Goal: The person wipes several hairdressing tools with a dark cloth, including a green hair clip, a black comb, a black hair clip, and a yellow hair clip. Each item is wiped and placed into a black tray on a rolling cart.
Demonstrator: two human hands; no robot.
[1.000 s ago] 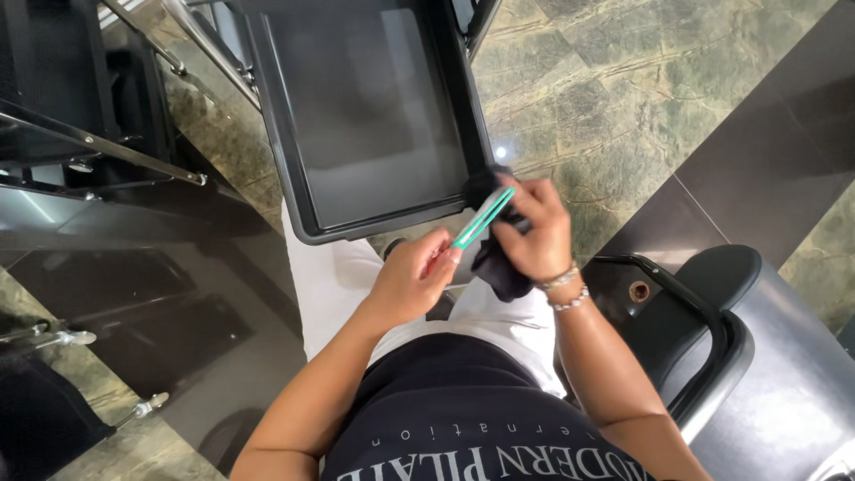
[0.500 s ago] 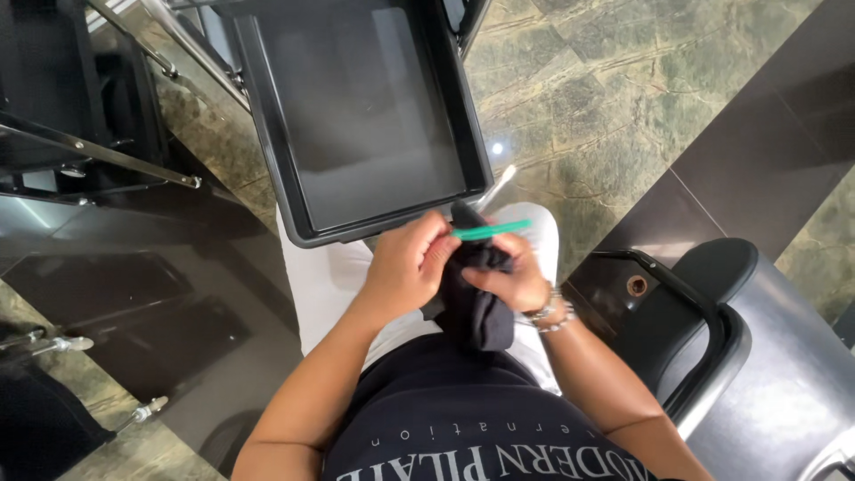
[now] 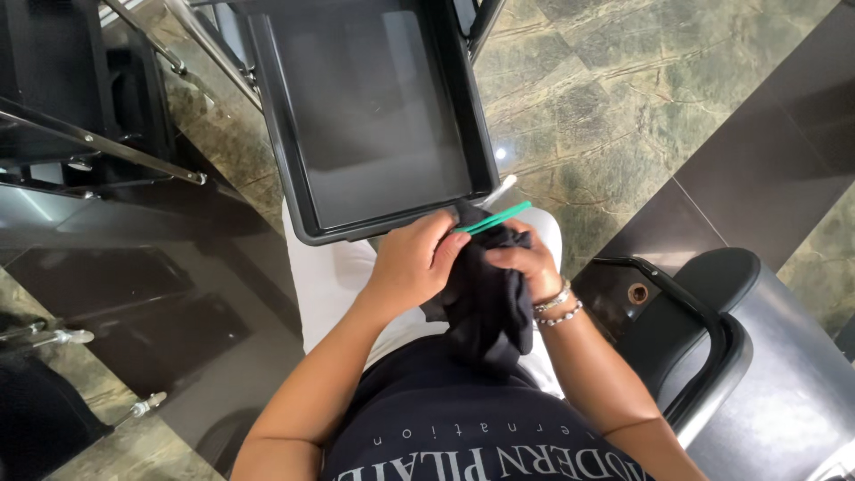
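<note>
My left hand pinches one end of a thin green stick-like tool that lies almost level over my lap. My right hand holds a black cloth bunched around the tool, and the cloth hangs down between both hands. A pale, thin tip pokes out beside the green tool toward the tray. Bead bracelets circle my right wrist. I sit in white trousers and a dark shirt.
A black rectangular tray stands right in front of my knees. A black chair with an armrest is at my right. Metal-framed dark furniture stands at the left on a green stone and dark tile floor.
The green tool has swung from steeply tilted to almost level. My right hand and the black cloth have moved along it while my left hand kept its grip.
</note>
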